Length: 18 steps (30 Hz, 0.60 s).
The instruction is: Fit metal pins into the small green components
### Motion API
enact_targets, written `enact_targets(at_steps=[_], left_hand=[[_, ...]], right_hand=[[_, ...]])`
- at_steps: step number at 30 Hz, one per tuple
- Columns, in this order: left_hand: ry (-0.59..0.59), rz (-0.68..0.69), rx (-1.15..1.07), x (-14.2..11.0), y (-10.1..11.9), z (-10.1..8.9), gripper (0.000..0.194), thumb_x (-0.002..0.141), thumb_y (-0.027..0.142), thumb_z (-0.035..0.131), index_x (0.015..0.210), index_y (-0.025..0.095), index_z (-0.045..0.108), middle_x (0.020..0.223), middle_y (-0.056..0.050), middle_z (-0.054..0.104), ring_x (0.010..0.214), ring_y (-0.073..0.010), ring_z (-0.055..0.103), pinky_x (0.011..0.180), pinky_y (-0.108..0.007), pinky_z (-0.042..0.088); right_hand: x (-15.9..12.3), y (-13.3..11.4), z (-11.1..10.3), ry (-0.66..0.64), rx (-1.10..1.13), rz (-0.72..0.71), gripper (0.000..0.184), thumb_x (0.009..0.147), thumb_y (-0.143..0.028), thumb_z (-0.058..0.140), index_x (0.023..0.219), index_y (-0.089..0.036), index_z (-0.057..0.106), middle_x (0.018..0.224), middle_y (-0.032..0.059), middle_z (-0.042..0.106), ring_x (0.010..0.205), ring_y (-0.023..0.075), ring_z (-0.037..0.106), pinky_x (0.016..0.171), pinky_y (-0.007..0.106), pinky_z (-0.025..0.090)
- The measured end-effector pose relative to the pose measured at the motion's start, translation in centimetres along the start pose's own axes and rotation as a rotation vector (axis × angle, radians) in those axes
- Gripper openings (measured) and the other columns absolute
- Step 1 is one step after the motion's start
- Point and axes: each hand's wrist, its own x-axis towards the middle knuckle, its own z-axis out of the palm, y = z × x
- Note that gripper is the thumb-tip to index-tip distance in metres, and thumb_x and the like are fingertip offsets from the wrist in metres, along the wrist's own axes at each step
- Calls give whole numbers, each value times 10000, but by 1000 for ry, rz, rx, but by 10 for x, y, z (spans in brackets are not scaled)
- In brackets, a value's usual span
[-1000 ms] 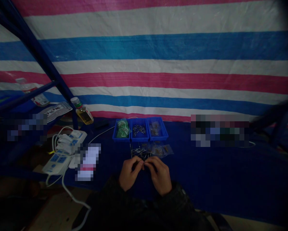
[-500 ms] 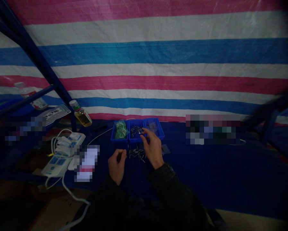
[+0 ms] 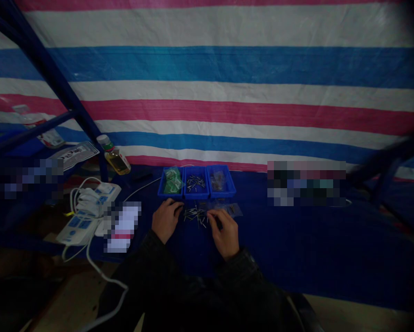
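Observation:
Thin silvery metal pins with dark parts lie in a loose pile (image 3: pixel 195 214) on the dark blue tabletop (image 3: pixel 297 249). At the pile's left edge is my left hand (image 3: pixel 165 220), its thumb and forefinger reaching towards the pins with a small gap between them. My right hand (image 3: pixel 225 233) is closed in a pinch at the right edge, on what looks like one thin metal pin (image 3: pixel 207 218). Just behind stand three joined blue bins: the left bin (image 3: pixel 160 190) has green packets (image 3: pixel 173 180), the middle bin (image 3: pixel 197 195) similar pins (image 3: pixel 195 182), the right bin (image 3: pixel 231 188) clear bags (image 3: pixel 218 180).
Small clear bags (image 3: pixel 232 209) lie right of the pile. On the left are a power strip (image 3: pixel 75 225) with white cables, a blurred-out phone-shaped item (image 3: pixel 124 226) and a bottle of yellow liquid (image 3: pixel 117 160). A striped tarp (image 3: pixel 207 106) hangs behind; blue metal bars (image 3: pixel 89 131) frame the sides.
My right hand has come back from above the middle bin to the pile's right edge. My left hand has moved to the pile and its fingers have loosened. The view has tilted slightly down.

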Motion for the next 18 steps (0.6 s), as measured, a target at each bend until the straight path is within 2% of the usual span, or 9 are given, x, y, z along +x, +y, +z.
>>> enact_targets(at_steps=[8, 11, 14, 18], left_hand=[[15, 38, 31, -3, -11, 3, 170, 999, 263, 548, 951, 259, 712, 996, -38, 690, 964, -220, 629, 842, -329, 506], [66, 65, -16, -7, -12, 2, 163, 994, 231, 542, 915, 234, 684, 965, -55, 680, 945, -234, 625, 857, -354, 500], [122, 67, -148, -14, -3, -1, 132, 986, 229, 547, 962, 223, 676, 955, -57, 688, 933, -230, 648, 872, -359, 505], [45, 48, -441, -26, 22, 2, 146, 980, 292, 574, 1026, 226, 696, 954, -47, 747, 885, -209, 717, 840, -328, 548]], right_hand=[[-7, -3, -4, -15, 30, 9, 163, 1008, -241, 538, 967, -212, 693, 892, 53, 690, 828, 196, 675, 781, 324, 540], [-9, -6, -6, -7, 31, 18, 168, 1007, -245, 535, 977, -213, 697, 899, 59, 704, 832, 201, 685, 783, 330, 549], [-11, -8, -6, -3, 51, 18, 171, 1009, -252, 535, 979, -218, 699, 896, 58, 710, 835, 202, 692, 788, 330, 555], [-13, -9, -5, -55, 69, 16, 164, 1009, -237, 534, 989, -221, 697, 904, 53, 705, 844, 198, 693, 805, 324, 546]])
